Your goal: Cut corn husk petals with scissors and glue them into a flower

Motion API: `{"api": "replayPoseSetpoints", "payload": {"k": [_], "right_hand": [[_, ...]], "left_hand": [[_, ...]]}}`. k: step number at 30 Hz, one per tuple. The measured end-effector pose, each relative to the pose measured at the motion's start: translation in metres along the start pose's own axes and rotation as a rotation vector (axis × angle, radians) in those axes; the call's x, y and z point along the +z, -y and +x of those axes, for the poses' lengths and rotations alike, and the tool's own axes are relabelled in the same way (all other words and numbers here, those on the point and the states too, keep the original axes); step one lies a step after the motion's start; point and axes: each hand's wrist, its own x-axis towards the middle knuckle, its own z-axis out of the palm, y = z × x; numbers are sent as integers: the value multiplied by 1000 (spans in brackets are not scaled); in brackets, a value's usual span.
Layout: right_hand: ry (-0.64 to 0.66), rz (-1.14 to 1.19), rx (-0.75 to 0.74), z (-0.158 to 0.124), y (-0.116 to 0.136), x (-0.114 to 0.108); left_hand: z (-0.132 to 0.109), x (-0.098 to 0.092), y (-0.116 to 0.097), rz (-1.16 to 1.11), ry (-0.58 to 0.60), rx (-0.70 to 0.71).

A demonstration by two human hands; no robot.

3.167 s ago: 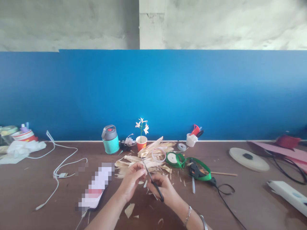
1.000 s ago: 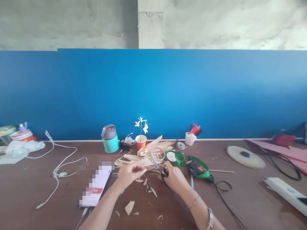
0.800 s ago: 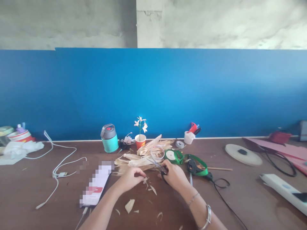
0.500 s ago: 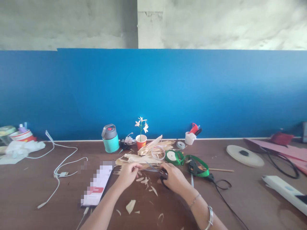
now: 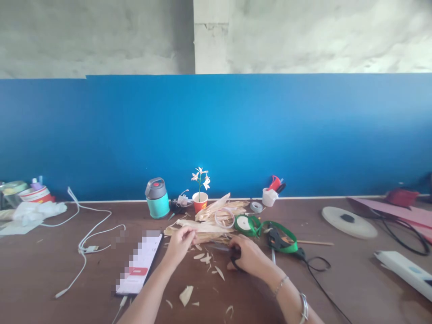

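My right hand [image 5: 248, 256] grips black-handled scissors [image 5: 227, 250] low over the brown table [image 5: 50, 261], blades pointing left. My left hand [image 5: 180, 240] reaches into the near edge of a pile of dried pale husk leaves [image 5: 205, 220], fingers curled on a leaf. Small cut husk scraps [image 5: 205, 258] lie on the table between and below both hands.
A phone [image 5: 140, 263] lies left of my left arm with a white cable [image 5: 86, 234]. Behind the husks stand a teal flask [image 5: 157, 198], a red cup holding a flower [image 5: 200, 195], green ribbon spool [image 5: 248, 223], glue gun [image 5: 280, 238], tape roll [image 5: 256, 207], white disc [image 5: 349, 222].
I stopped cutting near my body; the trimmed piece was dropped. My right hand lowered the scissors to the table and my left hand reached forward to the husk pile.
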Motion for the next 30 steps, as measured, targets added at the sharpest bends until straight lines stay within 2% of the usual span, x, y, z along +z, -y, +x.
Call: {"api": "replayPoseSetpoints", "payload": {"k": [4, 8, 10, 12, 15, 18, 24, 30], "right_hand": [[-41, 42, 40, 2, -1, 0], [-60, 203, 25, 6, -3, -1], [-130, 200, 54, 7, -5, -4], [-225, 86, 128, 8, -7, -9], [-309, -100, 284, 8, -11, -13], [-283, -123, 354, 9, -16, -12], [-298, 8, 358, 14, -30, -7], [-311, 34, 301, 13, -30, -1]], "left_hand": [[1, -9, -8, 66, -54, -9], [4, -14, -9, 188, -114, 37], [4, -13, -7, 222, -141, 86], [4, -10, -4, 265, -138, 129], [0, -3, 2, 343, -71, 184], [-6, 6, 7, 417, 20, 267], [-14, 13, 5, 492, 199, 449], [-14, 13, 6, 546, 214, 473]]}}
